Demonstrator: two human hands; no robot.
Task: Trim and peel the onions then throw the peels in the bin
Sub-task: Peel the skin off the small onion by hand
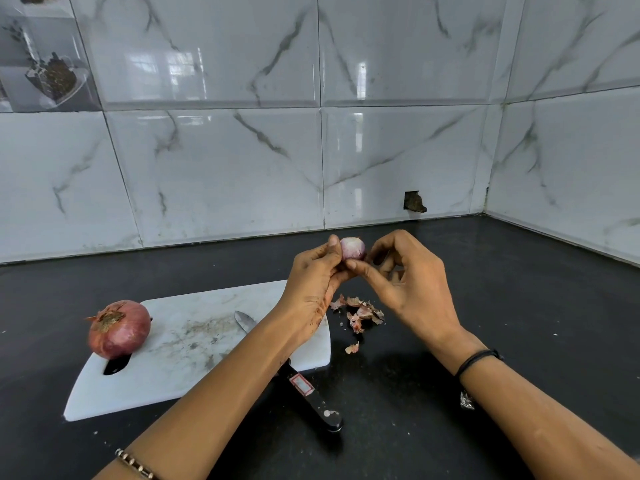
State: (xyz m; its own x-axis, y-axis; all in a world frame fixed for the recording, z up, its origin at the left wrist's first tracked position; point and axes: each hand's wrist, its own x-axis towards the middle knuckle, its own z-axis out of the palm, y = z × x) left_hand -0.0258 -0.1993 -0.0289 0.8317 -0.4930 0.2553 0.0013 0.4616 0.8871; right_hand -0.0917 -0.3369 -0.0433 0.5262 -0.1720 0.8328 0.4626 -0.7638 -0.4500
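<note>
A small, mostly peeled pale purple onion [353, 248] is held up above the black counter between both hands. My left hand [313, 285] grips it from the left with thumb and fingers. My right hand [405, 278] pinches its lower right side with thumb and curled fingers. A pile of dry onion peels [362, 312] lies on the counter just below the hands. A larger unpeeled red onion [118, 329] sits on the left end of the white cutting board [180, 362].
A black-handled knife [304, 386] lies across the board's right edge, blade partly hidden under my left forearm. The black counter [519, 306] meets tiled walls at the back and right. One stray peel [352, 348] lies near the board's corner. No bin is in view.
</note>
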